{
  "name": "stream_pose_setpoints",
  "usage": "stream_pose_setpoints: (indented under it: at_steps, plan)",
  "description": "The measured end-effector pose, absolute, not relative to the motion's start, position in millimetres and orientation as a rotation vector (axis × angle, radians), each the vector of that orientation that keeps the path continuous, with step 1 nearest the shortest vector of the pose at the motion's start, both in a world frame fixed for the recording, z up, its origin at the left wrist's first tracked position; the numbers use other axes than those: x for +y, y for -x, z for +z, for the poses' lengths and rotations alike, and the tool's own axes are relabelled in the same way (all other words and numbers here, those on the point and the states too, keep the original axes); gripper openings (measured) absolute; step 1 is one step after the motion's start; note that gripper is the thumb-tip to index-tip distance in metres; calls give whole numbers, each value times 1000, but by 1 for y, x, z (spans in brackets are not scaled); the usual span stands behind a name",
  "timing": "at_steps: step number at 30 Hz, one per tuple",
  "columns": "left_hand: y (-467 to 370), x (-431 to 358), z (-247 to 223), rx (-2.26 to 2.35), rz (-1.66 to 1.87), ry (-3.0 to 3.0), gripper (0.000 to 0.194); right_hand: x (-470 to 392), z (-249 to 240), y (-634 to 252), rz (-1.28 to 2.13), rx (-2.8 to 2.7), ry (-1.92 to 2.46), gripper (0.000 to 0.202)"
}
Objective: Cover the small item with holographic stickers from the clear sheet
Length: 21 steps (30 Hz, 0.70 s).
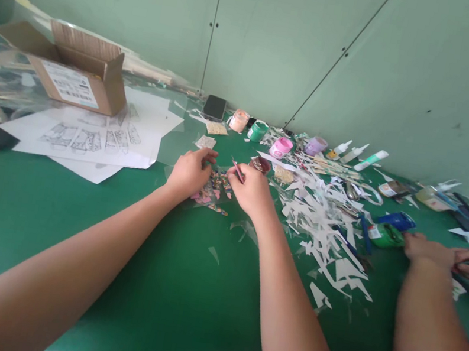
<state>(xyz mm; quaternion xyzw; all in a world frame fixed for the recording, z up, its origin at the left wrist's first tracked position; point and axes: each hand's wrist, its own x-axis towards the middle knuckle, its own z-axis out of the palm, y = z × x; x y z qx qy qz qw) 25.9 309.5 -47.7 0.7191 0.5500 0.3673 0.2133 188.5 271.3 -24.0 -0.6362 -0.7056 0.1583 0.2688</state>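
Observation:
My left hand [191,171] rests on a small, brightly patterned piece [215,187] with pink, blue and yellow bits, its curled fingers at the left side of it. Exact finger contact there is partly hidden. My right hand [254,189] pinches a slim pink pen-like tool [239,171], whose thin dark tip points up and to the left, above the piece. Just behind that hand stands an open jar [262,164] of dark red paint. Small packets of pale grains [206,142] lie behind my left hand.
White paper scraps [321,220] spread to the right. Paint jars [282,147], glue bottles [354,153] and a phone [214,108] line the back. An open cardboard box [84,78] stands on printed sheets [87,139] at left. A co-worker's hand [428,251] is at right, near a green jar [385,235].

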Motion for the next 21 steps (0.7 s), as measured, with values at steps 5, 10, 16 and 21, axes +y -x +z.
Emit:
stream_pose_setpoints:
  at_steps: [5,10,16,21]
  plan:
    - [-26,310,-48,1546,1052,-2042,33,267,-25,-175,464,-1994,1888,16]
    - [-27,309,-48,1543,1055,-2014,32,268,-25,-169,377,-2052,1946,19]
    - [-28,308,-46,1555,1027,-2017,32,270,-27,-175,394,-2067,1935,22]
    - [-27,308,-46,1559,1012,-2013,32,271,-26,-182,409,-1951,1935,21]
